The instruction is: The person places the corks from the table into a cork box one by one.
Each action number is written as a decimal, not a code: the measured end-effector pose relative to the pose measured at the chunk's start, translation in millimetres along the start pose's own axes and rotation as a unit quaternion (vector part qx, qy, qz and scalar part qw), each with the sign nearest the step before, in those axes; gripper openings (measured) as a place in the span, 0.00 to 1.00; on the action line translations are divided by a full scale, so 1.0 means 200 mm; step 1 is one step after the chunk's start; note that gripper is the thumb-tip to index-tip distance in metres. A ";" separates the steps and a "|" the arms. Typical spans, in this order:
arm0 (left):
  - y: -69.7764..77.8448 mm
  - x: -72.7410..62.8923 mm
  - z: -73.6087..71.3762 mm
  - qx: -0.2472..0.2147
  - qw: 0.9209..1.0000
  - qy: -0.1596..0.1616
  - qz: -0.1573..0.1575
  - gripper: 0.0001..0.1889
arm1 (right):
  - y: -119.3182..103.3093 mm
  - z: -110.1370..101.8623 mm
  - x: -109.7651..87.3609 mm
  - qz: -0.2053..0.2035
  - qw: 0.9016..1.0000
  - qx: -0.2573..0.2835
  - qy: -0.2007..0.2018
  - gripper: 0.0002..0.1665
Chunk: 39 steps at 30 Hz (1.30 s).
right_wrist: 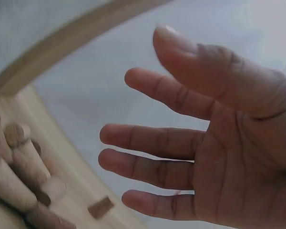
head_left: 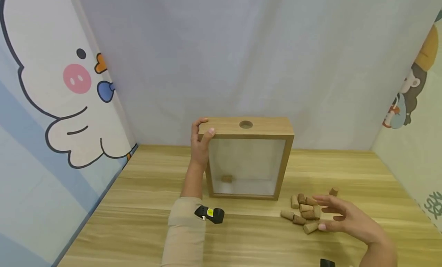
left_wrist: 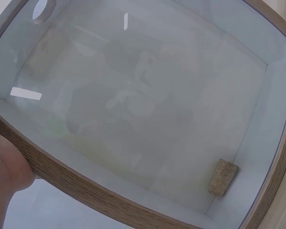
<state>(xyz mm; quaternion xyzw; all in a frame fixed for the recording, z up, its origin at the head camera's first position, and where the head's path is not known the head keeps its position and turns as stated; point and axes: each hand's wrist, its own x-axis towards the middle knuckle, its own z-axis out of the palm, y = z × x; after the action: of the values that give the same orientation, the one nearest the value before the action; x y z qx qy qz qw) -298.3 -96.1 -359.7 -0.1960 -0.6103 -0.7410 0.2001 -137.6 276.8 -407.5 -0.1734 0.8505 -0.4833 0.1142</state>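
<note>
A wooden-framed box [head_left: 245, 196] with a clear front stands upright on the table, a round hole [head_left: 246, 124] in its top. My left hand [head_left: 201, 144] grips the box's upper left corner, thumb in front and fingers over the top. Inside, one cork [left_wrist: 223, 178] lies on the floor of the box, toward the left in the head view. My right hand [head_left: 352, 219], fingers spread and holding nothing, hovers beside a loose pile of corks [head_left: 306, 208] to the right of the box. The right wrist view shows the bare palm [right_wrist: 224, 167].
A single cork [head_left: 333, 191] lies apart, behind the pile. The wooden table [head_left: 138, 205] meets a pale curtain [head_left: 165, 67] at the back. Printed cartoon panels flank it on the left [head_left: 41, 163] and right [head_left: 411, 144].
</note>
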 end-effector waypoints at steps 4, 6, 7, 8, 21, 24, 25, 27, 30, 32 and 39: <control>0.01 0.00 0.00 -0.001 1.000 -0.001 0.002 0.27 | 0.09 -0.04 -0.04 0.025 1.000 0.012 0.008 0.42; 0.02 0.01 0.01 -0.001 1.000 -0.002 0.002 0.27 | 0.14 -0.05 -0.06 0.047 0.999 0.016 0.006 0.43; 0.02 0.01 0.01 0.000 1.000 -0.003 0.003 0.27 | 0.16 -0.05 -0.06 0.059 0.998 0.023 0.004 0.43; 0.02 0.01 0.01 0.000 1.000 -0.004 0.002 0.27 | 0.18 -0.05 -0.06 0.074 0.997 0.029 0.002 0.44; 0.03 0.01 0.00 -0.006 1.000 -0.006 0.000 0.27 | 0.36 -0.01 -0.01 0.086 0.996 -0.001 0.013 0.25; 0.02 0.00 0.00 0.002 1.000 -0.009 -0.008 0.27 | 0.37 -0.02 -0.01 0.091 0.996 0.016 0.003 0.18; 0.02 0.00 0.00 0.005 1.000 -0.009 -0.010 0.27 | 0.37 -0.02 -0.02 0.095 0.995 0.019 0.003 0.17; 0.02 -0.01 -0.01 0.005 1.000 -0.007 -0.013 0.27 | 0.36 -0.02 -0.04 0.103 0.994 0.018 0.004 0.16; 0.01 -0.01 -0.01 0.003 1.000 -0.004 -0.012 0.27 | 0.34 -0.03 -0.05 0.111 0.994 0.017 0.006 0.16; 0.01 -0.01 -0.01 0.003 1.000 -0.007 -0.010 0.27 | 0.32 -0.03 -0.05 0.109 0.994 0.014 0.008 0.16; 0.01 0.00 -0.01 0.002 1.000 -0.015 -0.014 0.27 | 0.12 -0.01 0.02 0.046 0.998 0.025 0.039 0.17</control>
<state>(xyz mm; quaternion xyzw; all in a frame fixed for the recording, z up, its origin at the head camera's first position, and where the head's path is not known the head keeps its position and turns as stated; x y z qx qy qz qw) -296.9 -97.7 -359.3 -0.1981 -0.6175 -0.7393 0.1815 -146.2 288.7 -426.9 -0.1118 0.8492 -0.5047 0.1076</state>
